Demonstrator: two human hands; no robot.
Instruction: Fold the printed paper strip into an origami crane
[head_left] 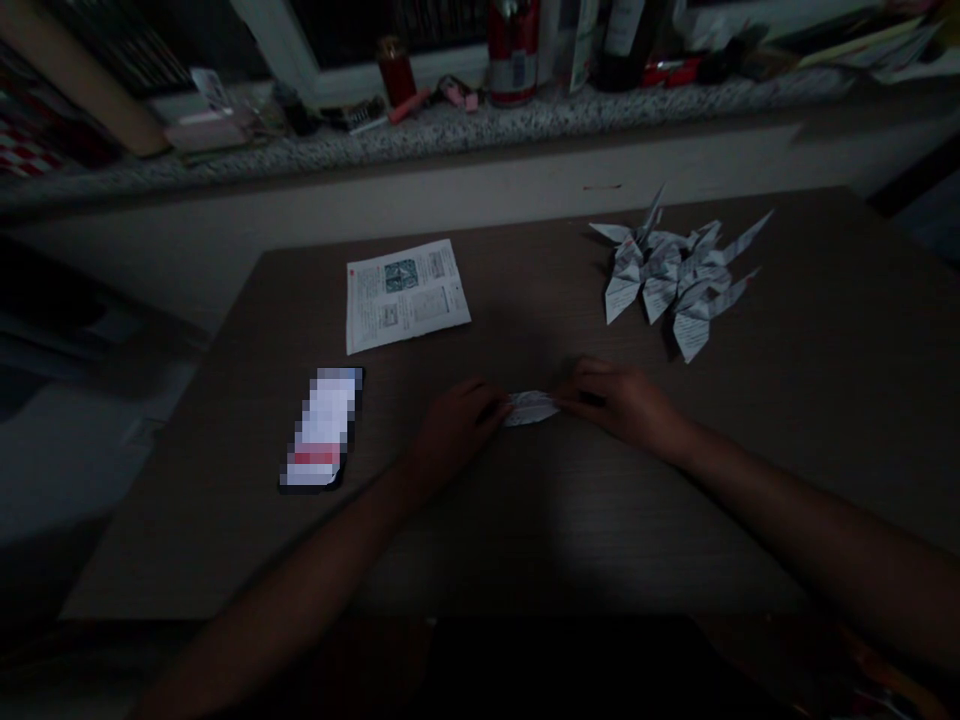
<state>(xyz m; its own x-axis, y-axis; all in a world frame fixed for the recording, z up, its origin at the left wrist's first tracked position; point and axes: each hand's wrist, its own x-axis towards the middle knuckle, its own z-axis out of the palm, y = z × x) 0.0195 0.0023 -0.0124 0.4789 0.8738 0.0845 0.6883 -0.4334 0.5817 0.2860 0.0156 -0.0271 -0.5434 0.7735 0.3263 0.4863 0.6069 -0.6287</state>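
A small folded piece of printed paper (531, 408) is stretched between my two hands, just above or on the table; I cannot tell which. My left hand (459, 425) pinches its left end between thumb and fingers. At the other end, my right hand (619, 405) pinches the paper in the same way. Part of each end is hidden under the fingertips. Beyond my right hand stands a cluster of several folded paper cranes (664, 275), made of printed paper, with pointed wings and tails. A flat printed sheet (409, 297) lies beyond my left hand.
A phone (322, 430) with a lit, blurred screen lies left of my left hand. The brown wooden table (480, 560) ends at a wall. Above it, a speckled stone sill (420, 135) holds a red can (513, 50), a dark bottle (626, 45), a reddish jar (396, 72) and clutter.
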